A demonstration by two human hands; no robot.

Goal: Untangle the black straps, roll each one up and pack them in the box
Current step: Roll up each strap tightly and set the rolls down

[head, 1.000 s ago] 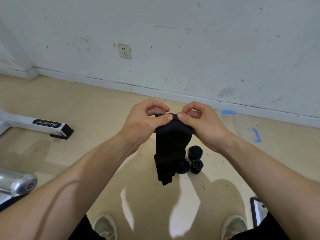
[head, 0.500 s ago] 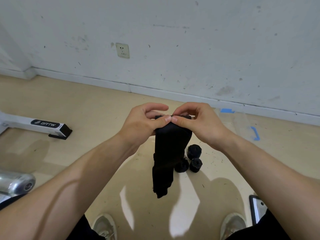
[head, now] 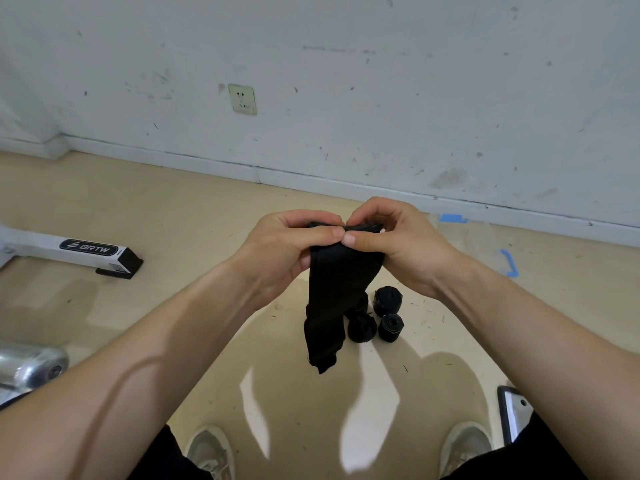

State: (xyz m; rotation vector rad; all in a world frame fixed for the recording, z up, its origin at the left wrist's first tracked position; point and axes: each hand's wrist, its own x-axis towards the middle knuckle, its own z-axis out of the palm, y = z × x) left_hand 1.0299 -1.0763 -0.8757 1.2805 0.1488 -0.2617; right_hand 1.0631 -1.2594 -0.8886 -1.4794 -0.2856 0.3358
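Observation:
A black strap (head: 334, 296) hangs down from both my hands in mid-air above the floor. My left hand (head: 291, 247) and my right hand (head: 391, 244) pinch its top edge side by side, thumbs nearly touching, fingers curled over the fold. The loose lower end dangles free. On the floor behind it lie three rolled-up black straps (head: 388, 299), close together. A clear plastic box (head: 485, 247) with a blue clip sits on the floor at the right, near the wall.
A white machine leg (head: 69, 252) with a black foot lies on the floor at the left. A shiny metal cylinder (head: 31, 365) is at the lower left. A dark-framed panel (head: 512, 414) stands at the lower right. My shoes (head: 211, 452) are below.
The strap's hanging end has crept slightly upward as my fingers work its top edge. Both hands stay in nearly the same place.

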